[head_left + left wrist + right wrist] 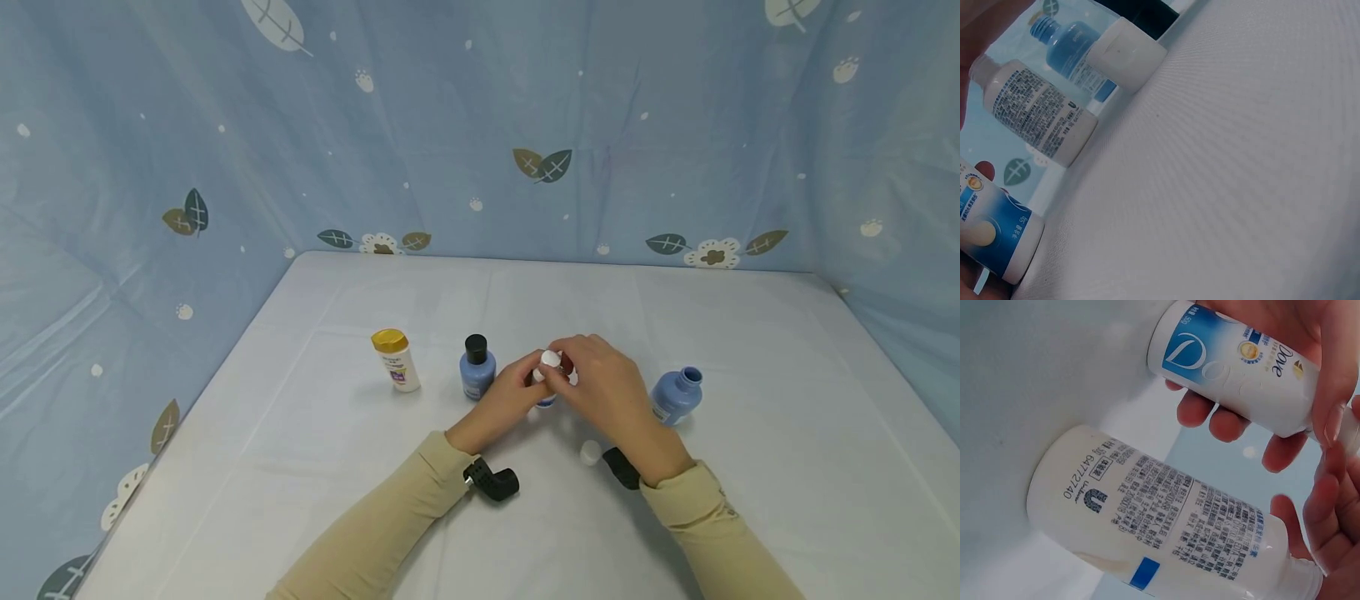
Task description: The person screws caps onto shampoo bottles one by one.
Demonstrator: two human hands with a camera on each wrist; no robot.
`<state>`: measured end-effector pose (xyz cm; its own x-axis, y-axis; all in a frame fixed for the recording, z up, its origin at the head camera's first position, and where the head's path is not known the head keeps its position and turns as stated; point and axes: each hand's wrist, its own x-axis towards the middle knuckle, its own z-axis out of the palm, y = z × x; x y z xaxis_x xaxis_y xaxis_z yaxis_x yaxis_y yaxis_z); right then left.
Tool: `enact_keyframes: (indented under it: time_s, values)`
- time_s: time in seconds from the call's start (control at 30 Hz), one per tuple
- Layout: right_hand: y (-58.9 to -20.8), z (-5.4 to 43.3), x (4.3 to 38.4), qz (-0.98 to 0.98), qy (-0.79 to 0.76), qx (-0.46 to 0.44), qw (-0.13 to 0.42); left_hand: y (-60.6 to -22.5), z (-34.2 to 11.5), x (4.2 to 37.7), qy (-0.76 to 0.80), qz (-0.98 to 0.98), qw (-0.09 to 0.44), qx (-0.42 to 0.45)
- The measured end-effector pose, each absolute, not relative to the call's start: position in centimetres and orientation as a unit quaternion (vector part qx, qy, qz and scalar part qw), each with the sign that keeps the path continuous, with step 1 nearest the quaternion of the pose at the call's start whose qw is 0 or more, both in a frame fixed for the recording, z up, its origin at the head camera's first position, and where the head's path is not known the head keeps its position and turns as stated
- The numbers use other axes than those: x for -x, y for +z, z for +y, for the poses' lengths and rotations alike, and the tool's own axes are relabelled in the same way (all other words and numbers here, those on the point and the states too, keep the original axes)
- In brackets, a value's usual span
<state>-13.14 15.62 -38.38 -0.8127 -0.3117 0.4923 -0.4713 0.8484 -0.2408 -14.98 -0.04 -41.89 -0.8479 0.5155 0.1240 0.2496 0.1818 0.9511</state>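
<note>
Near the table's middle my left hand grips a small white-and-blue Dove bottle, which stands upright with its base at the table. The fingers of my right hand pinch a white cap at that bottle's top; whether it sits on the neck or just above, I cannot tell. Close beside it, partly hidden by my right hand in the head view, stands an uncapped white bottle with printed text on its back. Another white cap lies on the table below my right hand.
An uncapped blue bottle stands right of my right hand. To the left are a blue bottle with a black cap and a white bottle with a yellow cap. The white table meets a patterned blue curtain.
</note>
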Motion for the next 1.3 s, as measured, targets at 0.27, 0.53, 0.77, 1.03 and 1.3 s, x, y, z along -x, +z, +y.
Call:
enact_keyframes:
  time_s: [0.27, 0.53, 0.77, 1.03, 1.3]
  values:
    - [-38.2, 15.7, 13.2, -0.935, 0.181, -0.221, 0.21, -43.9, 0.2, 15.9, 0.594, 0.759, 0.114, -0.241]
    - [-38.1, 15.9, 13.2, -0.934, 0.185, -0.226, 0.207, -41.9, -0.1, 15.0, 0.591, 0.76, 0.125, -0.239]
    - [-37.9, 16.0, 13.1, -0.94, 0.182, -0.203, 0.208, -41.8, 0.0, 15.0, 0.587, 0.766, 0.12, -0.235]
    - [-38.0, 15.9, 13.1, -0.936, 0.178, -0.193, 0.233, -44.4, 0.3, 16.1, 0.595, 0.76, 0.121, -0.231]
    - [-38.1, 15.7, 13.0, -0.934, 0.187, -0.192, 0.237, -44.9, 0.4, 16.4, 0.6, 0.753, 0.114, -0.245]
